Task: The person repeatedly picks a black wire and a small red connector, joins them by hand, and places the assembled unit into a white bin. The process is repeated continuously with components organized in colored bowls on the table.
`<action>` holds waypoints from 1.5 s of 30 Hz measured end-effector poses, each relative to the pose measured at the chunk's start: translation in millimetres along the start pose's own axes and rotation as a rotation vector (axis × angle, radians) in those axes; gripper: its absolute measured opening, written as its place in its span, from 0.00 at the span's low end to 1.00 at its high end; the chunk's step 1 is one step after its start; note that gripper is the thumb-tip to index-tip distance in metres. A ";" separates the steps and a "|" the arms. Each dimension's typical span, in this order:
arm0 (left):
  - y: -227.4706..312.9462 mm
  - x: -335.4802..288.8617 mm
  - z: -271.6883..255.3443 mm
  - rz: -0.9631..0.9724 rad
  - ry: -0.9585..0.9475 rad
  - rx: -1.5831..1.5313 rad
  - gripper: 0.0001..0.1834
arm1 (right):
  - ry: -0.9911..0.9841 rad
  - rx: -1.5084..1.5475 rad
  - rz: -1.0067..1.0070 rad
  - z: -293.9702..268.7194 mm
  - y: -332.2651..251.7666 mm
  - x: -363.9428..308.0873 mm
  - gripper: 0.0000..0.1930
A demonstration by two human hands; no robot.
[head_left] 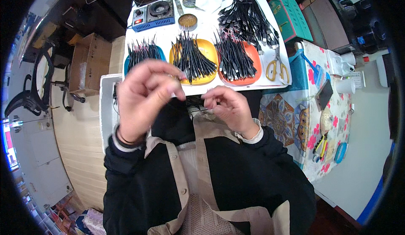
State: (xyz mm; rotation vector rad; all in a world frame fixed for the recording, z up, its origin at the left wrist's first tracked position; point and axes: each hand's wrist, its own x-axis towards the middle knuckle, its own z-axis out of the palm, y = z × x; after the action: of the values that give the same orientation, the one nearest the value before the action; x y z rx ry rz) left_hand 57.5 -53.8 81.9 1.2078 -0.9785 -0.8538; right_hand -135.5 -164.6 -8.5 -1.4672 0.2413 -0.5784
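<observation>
My left hand point(145, 98) is raised at the near edge of the white table, its fingers curled and slightly blurred. My right hand point(231, 108) is beside it, thumb and fingertips drawn together in a pinch. Whatever either hand holds is too small to make out. Just beyond them, short black cables with thin wire ends lie heaped on three plates: a teal plate point(160, 53), partly behind my left hand, a yellow plate point(206, 48) in the middle, and an orange plate point(254, 58) on the right.
A blue solder pot unit point(154, 20) and a round tin of amber material point(187, 21) stand at the back left. More black cables point(249, 13) hang over the far right. Scissors point(276, 69) lie near the right corner. Beside it is a flowered table point(314, 142) with pliers point(321, 146).
</observation>
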 end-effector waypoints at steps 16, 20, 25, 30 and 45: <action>-138.1 217.0 -38.7 0.290 -0.270 1.339 0.04 | -0.295 -0.133 0.143 -24.7 95.0 -6.6 0.08; -144.0 224.1 -37.7 0.181 -0.286 1.346 0.07 | -0.288 -0.129 0.137 -28.4 96.7 -3.8 0.08; -149.4 228.8 -37.4 0.178 -0.325 1.374 0.08 | -0.296 -0.055 0.202 -29.9 94.9 -3.0 0.07; -147.8 230.5 -38.9 0.182 -0.304 1.334 0.07 | -0.286 0.086 0.246 -31.5 91.6 -6.0 0.07; -78.5 204.1 -112.3 0.207 0.013 1.333 0.07 | -0.246 -0.099 0.299 -19.7 95.2 -11.9 0.07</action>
State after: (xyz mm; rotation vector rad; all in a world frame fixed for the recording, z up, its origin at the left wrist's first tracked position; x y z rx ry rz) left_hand 233.5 -216.0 25.7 2.1266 -1.7022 0.1006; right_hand -134.3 -175.8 -105.8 -1.5458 0.2920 -0.1447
